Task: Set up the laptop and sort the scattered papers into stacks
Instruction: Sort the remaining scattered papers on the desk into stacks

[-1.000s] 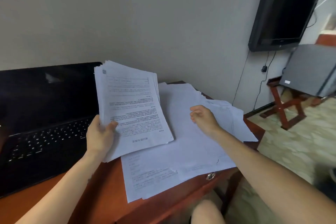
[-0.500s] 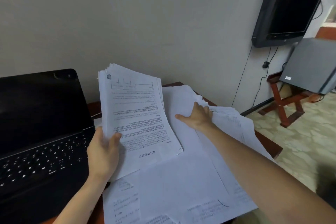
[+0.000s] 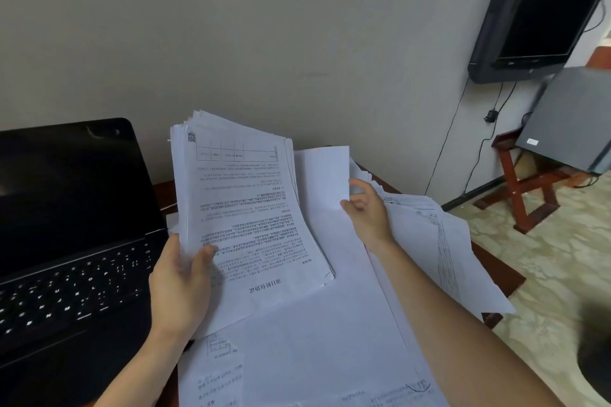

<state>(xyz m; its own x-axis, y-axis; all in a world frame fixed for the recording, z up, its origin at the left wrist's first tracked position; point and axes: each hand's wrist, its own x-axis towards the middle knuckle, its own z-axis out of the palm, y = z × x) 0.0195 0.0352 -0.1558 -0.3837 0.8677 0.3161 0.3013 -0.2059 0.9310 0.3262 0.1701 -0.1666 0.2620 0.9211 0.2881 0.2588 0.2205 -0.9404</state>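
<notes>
1. White printed sheets form a thick stack (image 3: pixel 244 218), held tilted above the desk by the left hand (image 3: pixel 180 284); the thumb lies across the stack's lower left face, the fingers are behind it.
2. Top page of that stack shows printed text, upside down to the camera, with a small table and a code mark at its far end.
3. Right hand (image 3: pixel 365 211) grips the right edge of a single blank sheet (image 3: pixel 325 175), raised just right of the held stack, thumb on the near face.
4. Loose papers (image 3: pixel 317 340) lie spread and overlapping across the wooden desk (image 3: pixel 496 271), beneath both hands and reaching its right edge.
5. Black laptop (image 3: pixel 76 231) stands open at left, screen dark, keyboard visible, just beside the left hand.
6. Dark wall-mounted television (image 3: pixel 542 6) hangs at upper right; a grey box (image 3: pixel 575 119) sits on a red wooden stand (image 3: pixel 525 185) below it.
</notes>
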